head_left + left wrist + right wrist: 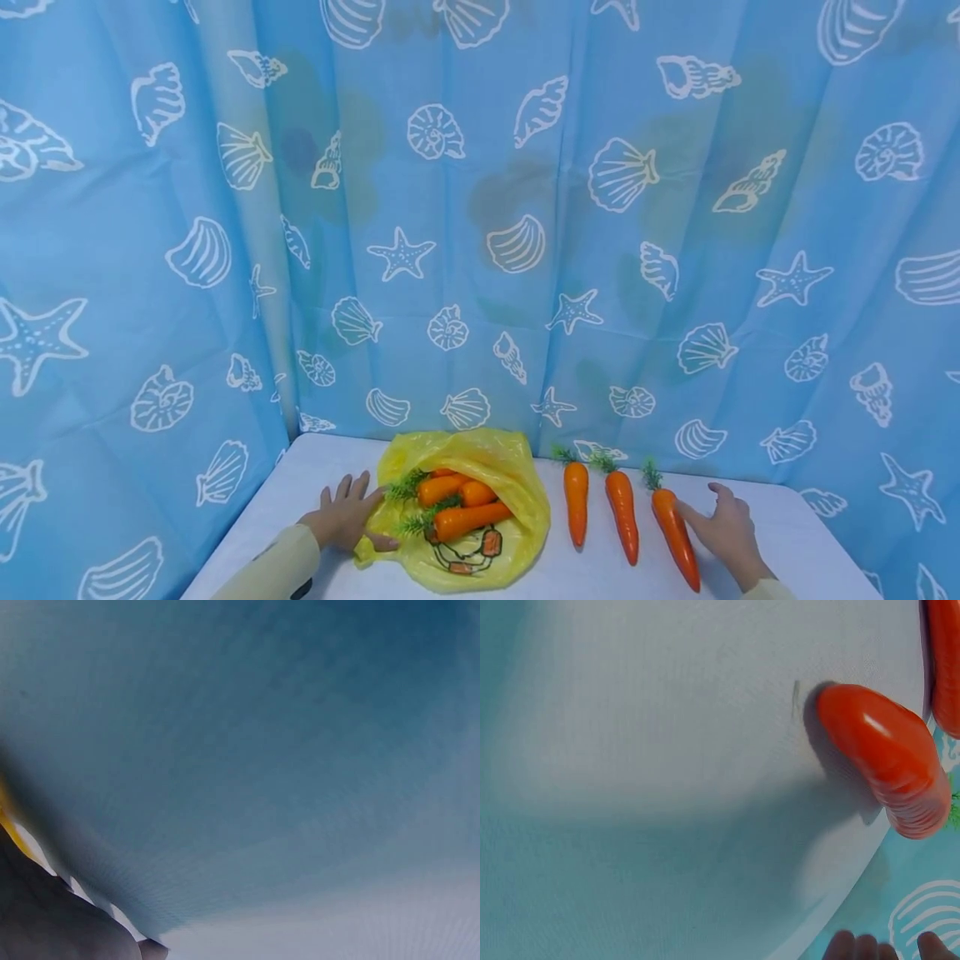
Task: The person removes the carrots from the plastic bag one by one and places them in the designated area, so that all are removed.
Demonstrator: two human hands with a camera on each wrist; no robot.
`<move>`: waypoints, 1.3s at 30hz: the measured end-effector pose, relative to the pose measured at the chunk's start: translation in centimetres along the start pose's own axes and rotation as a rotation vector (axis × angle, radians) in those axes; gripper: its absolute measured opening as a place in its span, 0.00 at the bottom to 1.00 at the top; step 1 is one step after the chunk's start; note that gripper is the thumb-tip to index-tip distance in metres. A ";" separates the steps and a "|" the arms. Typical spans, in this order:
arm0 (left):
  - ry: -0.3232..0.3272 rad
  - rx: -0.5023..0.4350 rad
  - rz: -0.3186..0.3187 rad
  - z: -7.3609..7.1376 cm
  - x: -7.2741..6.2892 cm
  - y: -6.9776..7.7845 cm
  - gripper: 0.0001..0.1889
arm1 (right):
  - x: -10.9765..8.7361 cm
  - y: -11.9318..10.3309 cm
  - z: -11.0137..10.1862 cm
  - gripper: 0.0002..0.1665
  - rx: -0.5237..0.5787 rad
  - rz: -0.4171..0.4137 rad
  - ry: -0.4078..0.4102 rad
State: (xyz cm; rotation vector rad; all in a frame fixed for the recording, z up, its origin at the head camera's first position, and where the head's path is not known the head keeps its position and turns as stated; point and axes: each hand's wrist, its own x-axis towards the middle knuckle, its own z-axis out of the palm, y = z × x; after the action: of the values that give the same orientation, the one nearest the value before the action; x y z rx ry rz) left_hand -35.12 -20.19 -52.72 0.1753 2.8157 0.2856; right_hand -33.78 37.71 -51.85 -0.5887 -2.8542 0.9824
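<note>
Evidently, my left hand (347, 515), splayed and gripping nothing, lies at the yellow bag (531, 508), and my right hand (723, 529), likewise splayed and unladen, beside the white table (798, 542)'s rightmost carrot (676, 537), whose smooth taper could, I judge, roll under an off-centre touch.

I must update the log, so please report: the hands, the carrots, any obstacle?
Left hand, fingers spread, at left edge of yellow bag. Right hand beside rightmost carrot, contact unclear. Two loose carrots lie between it and bag.
</note>
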 end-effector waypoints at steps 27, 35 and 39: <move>0.016 0.030 -0.003 -0.2 0.2 -0.5 0.59 | -1.4 -6.0 0.8 0.54 0.070 -0.221 -0.016; 0.007 0.010 -0.002 -0.3 0.2 -0.2 0.60 | -2.0 -7.7 1.4 0.53 0.096 -0.240 -0.059; -0.006 0.004 -0.001 0.2 0.5 -0.1 0.60 | -2.6 -8.0 1.8 0.51 0.094 -0.249 -0.065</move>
State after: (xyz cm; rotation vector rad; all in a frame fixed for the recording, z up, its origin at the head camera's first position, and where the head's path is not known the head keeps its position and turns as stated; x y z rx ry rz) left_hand -35.51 -20.22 -53.03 0.1756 2.8101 0.2784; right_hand -34.39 29.88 -48.25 -0.1897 -2.8259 1.1016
